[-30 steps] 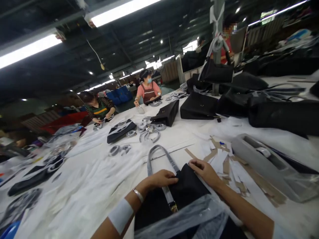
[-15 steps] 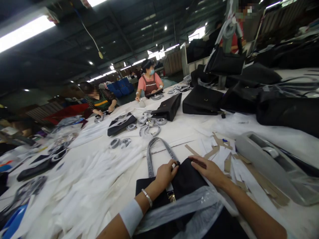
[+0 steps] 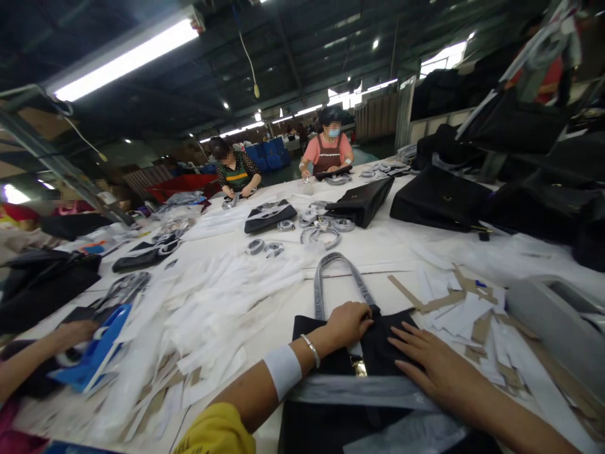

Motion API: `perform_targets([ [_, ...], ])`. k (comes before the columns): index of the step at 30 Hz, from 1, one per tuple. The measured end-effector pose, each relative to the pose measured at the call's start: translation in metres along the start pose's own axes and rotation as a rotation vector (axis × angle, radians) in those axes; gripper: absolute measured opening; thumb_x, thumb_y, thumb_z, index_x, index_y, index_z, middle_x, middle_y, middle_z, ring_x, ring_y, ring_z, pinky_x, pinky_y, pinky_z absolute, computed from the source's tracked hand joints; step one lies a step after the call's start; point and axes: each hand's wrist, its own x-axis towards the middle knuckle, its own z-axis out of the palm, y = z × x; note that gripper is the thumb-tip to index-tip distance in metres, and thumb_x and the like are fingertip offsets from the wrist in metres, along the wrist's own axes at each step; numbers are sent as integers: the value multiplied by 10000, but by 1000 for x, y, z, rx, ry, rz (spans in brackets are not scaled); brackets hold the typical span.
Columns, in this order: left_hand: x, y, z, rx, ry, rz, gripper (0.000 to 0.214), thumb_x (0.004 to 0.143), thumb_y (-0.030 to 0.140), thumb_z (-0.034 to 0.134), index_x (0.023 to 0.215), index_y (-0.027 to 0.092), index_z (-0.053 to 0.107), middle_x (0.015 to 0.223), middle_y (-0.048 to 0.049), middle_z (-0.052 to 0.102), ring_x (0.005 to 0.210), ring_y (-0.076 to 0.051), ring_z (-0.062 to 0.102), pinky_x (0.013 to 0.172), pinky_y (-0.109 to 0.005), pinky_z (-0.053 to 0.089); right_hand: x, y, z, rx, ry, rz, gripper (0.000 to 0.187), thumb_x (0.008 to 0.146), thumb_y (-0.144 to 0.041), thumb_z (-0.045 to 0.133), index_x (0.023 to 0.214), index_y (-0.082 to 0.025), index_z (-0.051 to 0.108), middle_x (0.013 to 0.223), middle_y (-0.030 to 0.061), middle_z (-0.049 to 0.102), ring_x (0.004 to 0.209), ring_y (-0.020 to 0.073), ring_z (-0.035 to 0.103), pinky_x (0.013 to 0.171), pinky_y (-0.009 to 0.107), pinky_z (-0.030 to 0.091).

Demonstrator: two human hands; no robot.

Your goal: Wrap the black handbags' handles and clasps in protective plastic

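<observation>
A black handbag (image 3: pixel 321 424) lies in front of me at the near edge of the table. Its plastic-wrapped handle (image 3: pixel 319 285) loops away from me, and a gold clasp (image 3: pixel 359 367) hangs on a strap at the middle. My left hand (image 3: pixel 348 323) has its fingers curled on the bag's upper edge by the handle's base; the fingertips are partly hidden. Spread flat on the bag's right side is my right hand (image 3: pixel 428 356), with nothing held in it. A plastic-covered strap (image 3: pixel 354 389) crosses the bag below both hands.
White wrapping sheets (image 3: pixel 227 302) cover the left. Paper and cardboard strips (image 3: pixel 466 309) lie right, beside a grey tape dispenser (image 3: pixel 543 321). Black bags (image 3: pixel 439 198) and coiled straps (image 3: pixel 321 236) stand farther off. A co-worker's hand (image 3: pixel 78 334) is near a blue tape dispenser (image 3: pixel 101 347); two people work across the table.
The view has swung left, so the neighbour's arm and blue dispenser show more. My right hand has gone from the bag's upper edge to lying flat on it. My left hand stays near the handle base.
</observation>
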Motion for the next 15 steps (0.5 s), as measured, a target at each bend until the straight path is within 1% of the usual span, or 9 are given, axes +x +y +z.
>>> perform_targets([
  [2,-2,3,-1,-36,-21,24,178,905,287,584,1052,236,672,1034,-59,709,987,-238,625,863,-327,479,5,-5,-16,43,-70,28,362,808,-480,635,1122,-336,741,1242,61,679,1228,379,556,1121,605,298],
  [4,-1,0,-9,-77,-56,55,188,878,271,619,1047,246,696,1028,-39,728,963,-227,646,849,-304,483,22,-13,-35,68,-99,39,289,823,-457,609,1021,-324,773,1089,69,744,1067,349,645,1064,550,372],
  [6,3,-9,-26,-117,-90,80,173,834,274,679,1000,260,728,990,-5,749,918,-204,667,830,-268,489,51,-20,-51,82,-44,38,276,848,-423,564,973,-301,778,1005,63,760,966,309,673,950,458,462],
  [8,11,-28,-49,-135,-63,52,153,839,287,681,973,250,745,971,-2,758,902,-191,676,837,-256,491,88,-24,-59,79,43,30,288,858,-388,540,992,-279,771,1026,51,756,978,287,671,898,398,483],
  [10,19,-52,-73,-123,54,-53,204,906,301,606,1051,208,717,1026,-43,742,945,-198,669,891,-305,492,128,-24,-58,54,99,38,299,868,-344,524,1027,-256,761,1074,49,747,1009,269,666,916,371,474],
  [12,27,-78,-91,-95,204,-199,272,959,322,544,1160,170,646,1121,-85,693,1014,-215,647,943,-401,488,166,-22,-50,25,134,79,318,876,-304,515,1083,-225,744,1117,68,733,1017,260,664,926,359,468],
  [13,30,-89,-96,-83,265,-267,297,967,341,539,1192,162,614,1161,-95,665,1040,-222,635,954,-443,487,183,-20,-43,10,156,104,332,876,-291,521,1119,-202,729,1137,87,725,1022,262,662,930,361,465],
  [15,37,-106,-97,-75,339,-366,323,959,371,563,1200,158,592,1195,-96,632,1056,-230,625,948,-478,497,211,-15,-27,-19,208,160,377,873,-280,541,1199,-154,685,1165,128,707,1046,273,650,941,373,456],
])
